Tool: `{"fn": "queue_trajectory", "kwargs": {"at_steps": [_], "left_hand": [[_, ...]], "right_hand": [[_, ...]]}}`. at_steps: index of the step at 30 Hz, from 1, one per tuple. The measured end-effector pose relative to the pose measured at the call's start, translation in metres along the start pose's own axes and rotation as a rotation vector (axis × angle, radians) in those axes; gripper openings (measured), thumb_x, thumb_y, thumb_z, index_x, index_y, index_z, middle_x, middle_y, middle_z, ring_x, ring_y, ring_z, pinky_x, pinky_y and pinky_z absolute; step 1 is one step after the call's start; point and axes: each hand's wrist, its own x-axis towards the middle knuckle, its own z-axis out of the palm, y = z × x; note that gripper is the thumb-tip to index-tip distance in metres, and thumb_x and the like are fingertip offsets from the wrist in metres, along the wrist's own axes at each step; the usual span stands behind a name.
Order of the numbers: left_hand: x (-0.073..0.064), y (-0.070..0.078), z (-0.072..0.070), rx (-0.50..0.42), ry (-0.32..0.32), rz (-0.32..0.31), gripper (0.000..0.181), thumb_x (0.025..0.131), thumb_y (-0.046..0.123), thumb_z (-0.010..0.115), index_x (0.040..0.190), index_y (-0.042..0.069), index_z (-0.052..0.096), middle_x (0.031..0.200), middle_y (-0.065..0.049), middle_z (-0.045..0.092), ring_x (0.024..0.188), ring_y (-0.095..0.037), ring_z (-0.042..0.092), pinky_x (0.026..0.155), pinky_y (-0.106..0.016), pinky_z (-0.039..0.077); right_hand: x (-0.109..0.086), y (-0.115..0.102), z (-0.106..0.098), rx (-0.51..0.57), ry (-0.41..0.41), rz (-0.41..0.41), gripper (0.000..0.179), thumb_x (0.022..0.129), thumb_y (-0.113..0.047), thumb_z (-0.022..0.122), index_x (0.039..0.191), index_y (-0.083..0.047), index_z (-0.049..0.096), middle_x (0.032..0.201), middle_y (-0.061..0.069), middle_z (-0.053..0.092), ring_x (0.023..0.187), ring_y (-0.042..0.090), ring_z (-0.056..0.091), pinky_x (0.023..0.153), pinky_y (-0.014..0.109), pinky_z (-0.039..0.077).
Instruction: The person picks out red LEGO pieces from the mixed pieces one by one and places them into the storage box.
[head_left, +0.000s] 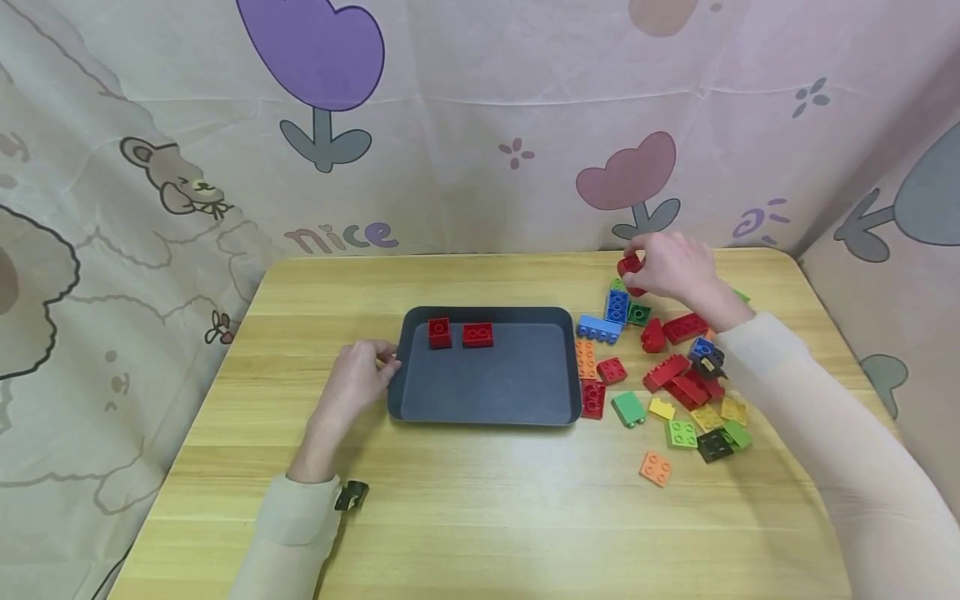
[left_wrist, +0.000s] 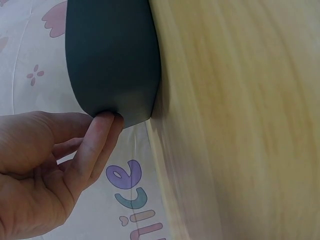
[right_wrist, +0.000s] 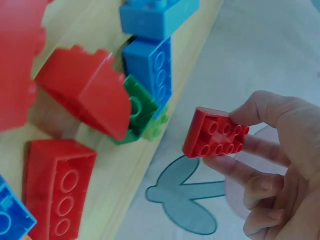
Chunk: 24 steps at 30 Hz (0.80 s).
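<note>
My right hand (head_left: pixel 671 265) is raised over the far right of the table, pinching a red toy building brick (right_wrist: pixel 215 132) between thumb and fingers. In the right wrist view the brick's hollow side shows. My left hand (head_left: pixel 358 375) is at the left end of a dark grey tray (head_left: pixel 487 417), its thumb and fingertips pinching the rim near a corner, as the left wrist view shows. Inside the tray, near its far wall, lie two red bricks, a smaller one (head_left: pixel 439 333) and a longer one (head_left: pixel 477 335).
Right of the tray, loose bricks spread under my right arm: blue (head_left: pixel 598 327), orange (head_left: pixel 586 360), red (head_left: pixel 665 372), green (head_left: pixel 628 409), yellow (head_left: pixel 662 408) and black (head_left: pixel 715 446). A patterned cloth (head_left: pixel 480 183) hangs behind the wooden table (head_left: pixel 480 508).
</note>
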Motion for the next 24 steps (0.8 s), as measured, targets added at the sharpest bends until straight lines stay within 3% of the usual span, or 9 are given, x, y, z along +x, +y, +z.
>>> {"fn": "queue_trajectory", "kwargs": {"at_steps": [15, 21, 24], "left_hand": [[0.001, 0.0, 0.0, 0.008, 0.004, 0.006, 0.029, 0.099, 0.001, 0.067, 0.126, -0.011, 0.07, 0.109, -0.026, 0.077, 0.075, -0.022, 0.075, 0.061, -0.028, 0.062], [0.0, 0.0, -0.001, 0.009, -0.002, 0.005, 0.03, 0.1, 0.001, 0.066, 0.127, -0.011, 0.069, 0.11, -0.027, 0.076, 0.073, -0.02, 0.075, 0.06, -0.027, 0.062], [0.0, 0.0, -0.001, 0.01, -0.001, 0.004, 0.03, 0.1, 0.001, 0.066, 0.127, -0.011, 0.069, 0.11, -0.027, 0.076, 0.073, -0.02, 0.075, 0.06, -0.027, 0.062]], "right_hand": [[-0.022, -0.035, 0.0, 0.091, 0.155, -0.094, 0.041, 0.089, -0.032, 0.074, 0.126, -0.015, 0.073, 0.103, 0.017, 0.081, 0.072, 0.031, 0.066, 0.047, 0.031, 0.042], [-0.026, -0.048, 0.008, 0.139, 0.233, -0.133, 0.036, 0.087, -0.032, 0.074, 0.12, -0.018, 0.076, 0.097, 0.012, 0.082, 0.074, 0.031, 0.068, 0.05, 0.033, 0.044], [-0.027, -0.057, 0.012, 0.171, 0.225, -0.139, 0.037, 0.087, -0.033, 0.074, 0.121, -0.02, 0.076, 0.097, 0.01, 0.082, 0.071, 0.028, 0.067, 0.05, 0.033, 0.044]]}}
